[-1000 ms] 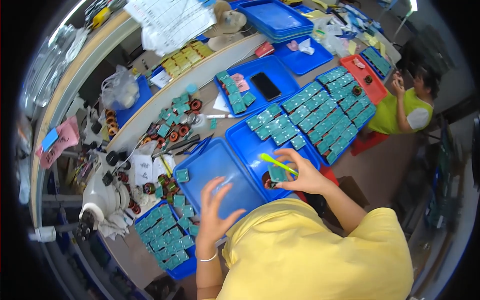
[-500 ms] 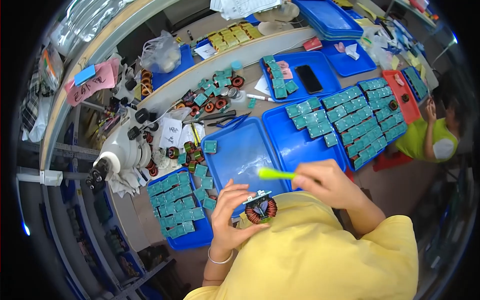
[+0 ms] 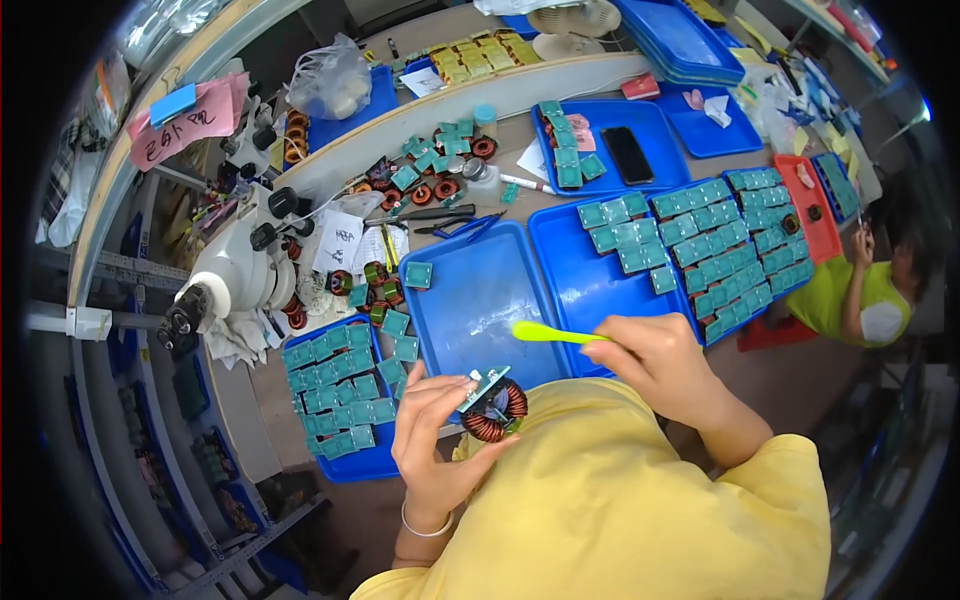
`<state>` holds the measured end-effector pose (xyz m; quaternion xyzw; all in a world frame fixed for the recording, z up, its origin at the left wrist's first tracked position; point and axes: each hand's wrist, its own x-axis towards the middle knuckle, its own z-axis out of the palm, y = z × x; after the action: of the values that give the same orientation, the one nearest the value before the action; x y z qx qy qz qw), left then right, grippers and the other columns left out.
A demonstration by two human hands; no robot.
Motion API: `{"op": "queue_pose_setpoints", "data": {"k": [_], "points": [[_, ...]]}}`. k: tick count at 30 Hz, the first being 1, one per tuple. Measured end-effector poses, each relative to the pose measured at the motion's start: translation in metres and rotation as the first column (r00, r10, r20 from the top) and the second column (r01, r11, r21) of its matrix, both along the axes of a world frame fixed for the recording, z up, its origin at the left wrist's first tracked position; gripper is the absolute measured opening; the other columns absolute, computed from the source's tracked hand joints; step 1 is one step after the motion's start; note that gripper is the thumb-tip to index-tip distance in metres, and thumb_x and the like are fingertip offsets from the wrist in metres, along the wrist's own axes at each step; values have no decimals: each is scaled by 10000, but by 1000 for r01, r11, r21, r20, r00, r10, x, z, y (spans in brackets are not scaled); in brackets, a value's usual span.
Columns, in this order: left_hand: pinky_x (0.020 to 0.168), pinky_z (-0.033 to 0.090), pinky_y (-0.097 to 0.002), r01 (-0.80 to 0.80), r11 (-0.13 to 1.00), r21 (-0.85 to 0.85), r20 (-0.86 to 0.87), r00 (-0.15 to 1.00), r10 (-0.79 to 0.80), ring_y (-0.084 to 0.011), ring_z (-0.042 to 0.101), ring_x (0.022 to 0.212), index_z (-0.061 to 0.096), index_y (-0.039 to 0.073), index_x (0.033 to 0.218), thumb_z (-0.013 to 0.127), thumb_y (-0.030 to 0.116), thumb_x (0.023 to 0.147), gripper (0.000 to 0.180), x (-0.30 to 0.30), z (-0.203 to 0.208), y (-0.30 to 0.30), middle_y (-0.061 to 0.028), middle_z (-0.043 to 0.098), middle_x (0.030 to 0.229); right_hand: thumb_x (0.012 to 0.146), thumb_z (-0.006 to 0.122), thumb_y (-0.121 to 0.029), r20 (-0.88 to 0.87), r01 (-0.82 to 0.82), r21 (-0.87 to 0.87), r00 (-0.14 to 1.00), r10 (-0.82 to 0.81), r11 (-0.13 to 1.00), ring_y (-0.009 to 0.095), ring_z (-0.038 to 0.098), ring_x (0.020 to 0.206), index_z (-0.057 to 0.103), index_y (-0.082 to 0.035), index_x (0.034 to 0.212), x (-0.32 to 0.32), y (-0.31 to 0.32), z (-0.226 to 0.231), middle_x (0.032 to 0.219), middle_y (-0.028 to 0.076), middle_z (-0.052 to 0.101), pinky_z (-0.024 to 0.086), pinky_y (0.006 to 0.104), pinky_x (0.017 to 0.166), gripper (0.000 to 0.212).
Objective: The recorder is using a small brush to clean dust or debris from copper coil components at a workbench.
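Observation:
My left hand (image 3: pixel 432 455) grips a wound toroid coil (image 3: pixel 513 400) between thumb and fingers. The coil has reddish copper windings and a small green circuit board (image 3: pixel 487 387) on its upper side, tilted up to the right. In my right hand (image 3: pixel 655 362) is a slim lime-green brush (image 3: pixel 548 333), its wider end pointing left. That end is apart from the coil, over the near part of a blue tray (image 3: pixel 520 270). One green board piece (image 3: pixel 418 275) lies in the tray's far left corner.
To the left, a blue tray (image 3: pixel 362 465) holds rows of green-board pieces; to the right, another tray (image 3: pixel 570 290) holds more. Pliers (image 3: pixel 470 227), loose coils (image 3: pixel 421 194) and a white microscope (image 3: pixel 230 275) stand behind. A phone (image 3: pixel 628 155) lies far right. Another person (image 3: pixel 870 290) sits at right.
My left hand has moved slightly left, and the coil with its board has turned so the board slants up to the right. The brush stays near the same place, tilted slightly differently.

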<state>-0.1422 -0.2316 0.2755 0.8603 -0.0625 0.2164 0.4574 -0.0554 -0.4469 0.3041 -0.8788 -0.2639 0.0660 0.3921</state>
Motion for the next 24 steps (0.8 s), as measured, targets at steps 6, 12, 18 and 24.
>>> {"op": "queue_pose_setpoints", "data": {"k": [6, 12, 18, 24], "points": [[955, 339, -514, -46, 996, 74, 120, 992, 37, -243, 583, 881, 606, 40, 949, 825, 179, 522, 500, 2, 0, 12, -70, 580, 923, 869, 519, -190, -454, -473, 117, 757, 470, 874, 233, 577, 551, 609, -36, 775, -5, 2, -3, 654, 94, 592, 449, 297, 530, 202], [946, 349, -512, -39, 999, 10, 93, 995, 38, -242, 583, 864, 606, 27, 947, 828, 197, 491, 535, 2, -5, 13, -83, 581, 915, 873, 505, -170, -486, -511, 300, 645, 590, 806, 232, 576, 576, 623, -58, 810, -4, 11, -3, 686, 83, 603, 461, 299, 565, 175], [928, 369, -490, 3, 925, -380, -32, 999, -16, -241, 569, 845, 577, -7, 973, 842, 225, 510, 582, -5, -3, 12, -114, 567, 916, 675, 762, -255, -354, -167, 371, 884, 306, 913, 80, 470, 655, 560, -18, 1025, -4, 31, 7, 901, 55, 505, 355, 210, 510, 469], [948, 346, -491, 59, 823, -565, -119, 981, -152, -262, 571, 934, 548, -10, 1034, 848, 231, 517, 644, -9, 2, 9, -121, 562, 954, 617, 806, -190, -419, -184, 467, 815, 400, 865, 59, 390, 618, 495, -48, 1131, -16, 49, -11, 973, 46, 431, 314, 192, 499, 617]]}}
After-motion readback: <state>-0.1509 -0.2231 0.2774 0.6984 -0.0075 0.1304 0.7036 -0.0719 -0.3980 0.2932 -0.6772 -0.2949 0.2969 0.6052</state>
